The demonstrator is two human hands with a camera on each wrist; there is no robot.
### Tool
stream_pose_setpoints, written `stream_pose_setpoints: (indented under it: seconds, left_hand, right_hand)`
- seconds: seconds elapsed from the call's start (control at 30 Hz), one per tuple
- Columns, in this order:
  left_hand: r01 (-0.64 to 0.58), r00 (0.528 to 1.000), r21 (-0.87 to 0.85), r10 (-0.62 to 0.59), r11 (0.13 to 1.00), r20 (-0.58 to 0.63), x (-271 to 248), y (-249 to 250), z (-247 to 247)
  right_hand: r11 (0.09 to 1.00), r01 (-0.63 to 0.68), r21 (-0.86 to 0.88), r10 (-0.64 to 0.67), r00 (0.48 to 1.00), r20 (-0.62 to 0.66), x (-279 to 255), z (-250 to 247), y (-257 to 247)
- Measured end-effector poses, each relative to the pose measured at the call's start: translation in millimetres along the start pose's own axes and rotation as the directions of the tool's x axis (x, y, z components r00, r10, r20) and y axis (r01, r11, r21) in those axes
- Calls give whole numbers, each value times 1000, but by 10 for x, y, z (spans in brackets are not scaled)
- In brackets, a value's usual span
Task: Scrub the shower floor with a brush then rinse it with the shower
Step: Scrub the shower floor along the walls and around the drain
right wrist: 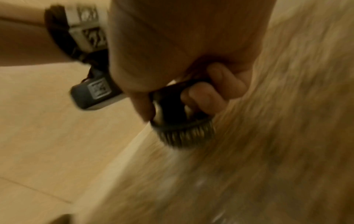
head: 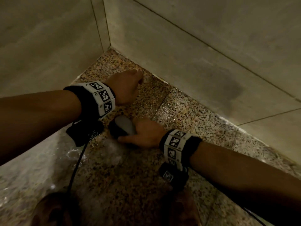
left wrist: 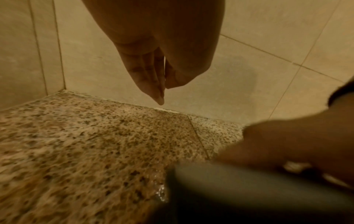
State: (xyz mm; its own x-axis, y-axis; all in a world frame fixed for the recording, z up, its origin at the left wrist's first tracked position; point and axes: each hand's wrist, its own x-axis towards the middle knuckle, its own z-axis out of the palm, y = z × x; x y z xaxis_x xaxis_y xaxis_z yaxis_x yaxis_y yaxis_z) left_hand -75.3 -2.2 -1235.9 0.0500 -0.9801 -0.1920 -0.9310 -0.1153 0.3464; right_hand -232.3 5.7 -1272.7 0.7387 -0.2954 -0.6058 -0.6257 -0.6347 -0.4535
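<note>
One brush (head: 122, 128): your right hand (head: 147, 134) holds it, fingers curled through its dark handle loop and thumb along the near side, bristles down on the shower floor (head: 187, 111). It sits near the middle of the head view, just below your left wrist. Its grey back is oval; the long axis runs from your right palm toward the upper left of the head view, roughly toward the corner where the walls (head: 195, 51) meet.

Two hands: your left hand (head: 128, 86) hangs over the floor close to the corner, holding nothing; in the left wrist view its fingers (left wrist: 153, 81) point down, straight and together, with the thumb tip close beside them.

Two wristbands (head: 102, 97) with black-and-white markers, one per wrist; one black cable (head: 76, 168) hanging from the left one.

Two tiled walls, one speckled stone floor, wet and glistening, with a film of water on the lower left.

Hard to make out: the right wrist view is smeared, so the floor there is only streaks, though the brush (right wrist: 182, 121) and its bristles are legible. In the left wrist view the brush (left wrist: 249, 189) is a blurred grey mass, cut off at the frame edge. Dark rounded shapes at the bottom of the head view cannot be identified.
</note>
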Motion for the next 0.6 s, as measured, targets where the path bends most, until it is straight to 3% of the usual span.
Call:
stream_pose_setpoints:
  seconds: [0.1,0.17,0.37,0.47,0.6]
  left_hand:
    - [18,999,-5,-18,1000,-42,15,-66,-54]
    - [48,998,0,-48,999,-31,26,-101,-74]
    - [80,997,-6,-80,997,17,79,-116,-3]
    - [102,995,-23,-101,995,23,123,-132,40]
    - [103,995,-50,-103,993,4,173,-286,97]
  right_hand:
    - [986,-140,-89,113,961,-253,42,-261,335]
    - [965,-247,-89,204,920,-336,64,-341,534]
    - [943,-321,-87,244,846,-473,232,-251,604]
    - [932,-363,9,317,803,-505,534,-386,485]
    - [924,-383,-13,311,769,-559,929,-636,398]
